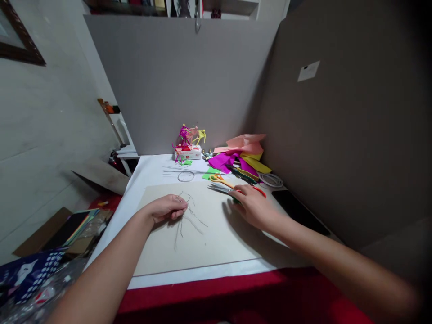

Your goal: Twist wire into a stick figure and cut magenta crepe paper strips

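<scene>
My left hand [168, 209] is closed in a pinch on a thin twisted-wire figure [196, 217] with a loop at the top and long legs, held just over the beige board. My right hand [254, 204] is over a pair of scissors [220, 188] at the board's right side, fingers curled about the handles. The silvery blades point left, and a red handle loop [260, 192] shows past the knuckles. Part of the grip is hidden under the palm. Just behind lies a yellow-orange handled tool [218, 179].
Small colourful figures [189, 134] stand on and by a white-and-red box [192, 153]. Loose wires and a wire coil [186, 176] lie behind the board [158, 252]. Crumpled coloured paper [245, 146], pliers [243, 174], a white coil [271, 180] and a black flat object [299, 211] occupy the right.
</scene>
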A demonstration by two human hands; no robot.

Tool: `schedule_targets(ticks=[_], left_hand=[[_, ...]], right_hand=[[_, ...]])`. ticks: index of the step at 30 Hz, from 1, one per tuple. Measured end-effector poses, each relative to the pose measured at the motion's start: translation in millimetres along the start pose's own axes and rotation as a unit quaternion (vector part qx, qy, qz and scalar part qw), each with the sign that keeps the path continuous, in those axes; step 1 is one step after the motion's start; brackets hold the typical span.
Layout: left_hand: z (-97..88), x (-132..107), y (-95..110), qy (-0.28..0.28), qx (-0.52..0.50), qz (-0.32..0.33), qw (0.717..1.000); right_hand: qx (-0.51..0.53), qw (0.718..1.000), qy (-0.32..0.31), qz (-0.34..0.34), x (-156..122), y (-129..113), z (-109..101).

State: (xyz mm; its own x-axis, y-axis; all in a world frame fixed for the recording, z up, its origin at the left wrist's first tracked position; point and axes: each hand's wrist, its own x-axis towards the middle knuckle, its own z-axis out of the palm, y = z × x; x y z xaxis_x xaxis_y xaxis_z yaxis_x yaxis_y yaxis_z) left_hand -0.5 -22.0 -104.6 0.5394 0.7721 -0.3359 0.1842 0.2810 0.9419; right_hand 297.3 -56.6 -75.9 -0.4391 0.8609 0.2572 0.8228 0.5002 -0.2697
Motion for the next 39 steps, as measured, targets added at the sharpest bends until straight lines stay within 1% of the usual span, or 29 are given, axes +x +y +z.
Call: schedule_targets(ticks=[1,2,3,4,5,6,7,8,10,12,14,15,18,20,23,27,31,33,35,37,39], left_hand=[[4.6,2,0,-0.011,0.001,-0.004,1.000],[9.1,3,0,-0.026,0.005,-0.008,1.000],[13.0,4,0,-0.038,0.009,-0.013,0.999],[16.3,4,0,-0.045,0.012,-0.016,0.999],[18.6,4,1,-0.049,0.014,-0.019,0.999],[19.9,3,2,-0.048,0.015,-0.020,0.999],[20.5,2,3,-0.043,0.015,-0.022,0.999],[20.4,1,4,-0.037,0.014,-0.024,0.999],[19.1,0,6,-0.026,0.011,-0.031,0.999],[17.9,0,6,-0.012,0.015,-0.052,0.998],[18.1,3,5,0.015,0.028,-0.078,0.996],[19.0,5,4,0.033,0.036,-0.088,0.995],[25.5,10,1,0.083,0.062,-0.097,0.990],[32.0,12,2,0.108,0.086,-0.094,0.986],[42.2,13,5,0.139,0.136,-0.083,0.977],[49.6,14,8,0.153,0.217,-0.074,0.961],[47.8,13,9,0.146,0.261,-0.070,0.952],[44.2,11,8,0.155,0.267,-0.065,0.949],[39.7,9,6,0.181,0.271,-0.053,0.944],[35.2,8,4,0.204,0.279,-0.031,0.938],[31.6,7,1,0.208,0.294,-0.005,0.933]], right_hand=[[0.099,0.995,-0.015,0.003,1,-10,4],[0.217,0.974,-0.054,0.026,2,-21,10],[0.329,0.936,-0.112,0.050,2,-33,18],[0.427,0.888,-0.156,0.071,3,-43,27],[0.495,0.846,-0.179,0.083,3,-52,37],[0.536,0.819,-0.182,0.088,4,-59,45],[0.559,0.805,-0.173,0.094,4,-64,52],[0.566,0.801,-0.167,0.099,5,-66,56],[0.547,0.814,-0.166,0.106,4,-63,57],[0.504,0.837,-0.189,0.102,1,-55,50],[0.444,0.870,-0.201,0.078,-4,-47,41],[0.408,0.890,-0.196,0.061,-7,-44,36],[0.273,0.950,-0.152,0.015,-13,-37,24],[0.182,0.973,-0.141,-0.002,-14,-36,19],[0.105,0.986,-0.125,-0.018,-7,-36,16],[0.044,0.997,-0.057,-0.032,12,-42,24],[-0.044,0.996,-0.076,0.005,31,-51,36],[-0.054,0.995,-0.080,0.016,37,-53,40],[-0.045,0.996,-0.078,0.011,41,-51,40],[-0.027,0.996,-0.082,-0.007,42,-45,39],[-0.003,0.995,-0.090,-0.032,42,-37,37]])
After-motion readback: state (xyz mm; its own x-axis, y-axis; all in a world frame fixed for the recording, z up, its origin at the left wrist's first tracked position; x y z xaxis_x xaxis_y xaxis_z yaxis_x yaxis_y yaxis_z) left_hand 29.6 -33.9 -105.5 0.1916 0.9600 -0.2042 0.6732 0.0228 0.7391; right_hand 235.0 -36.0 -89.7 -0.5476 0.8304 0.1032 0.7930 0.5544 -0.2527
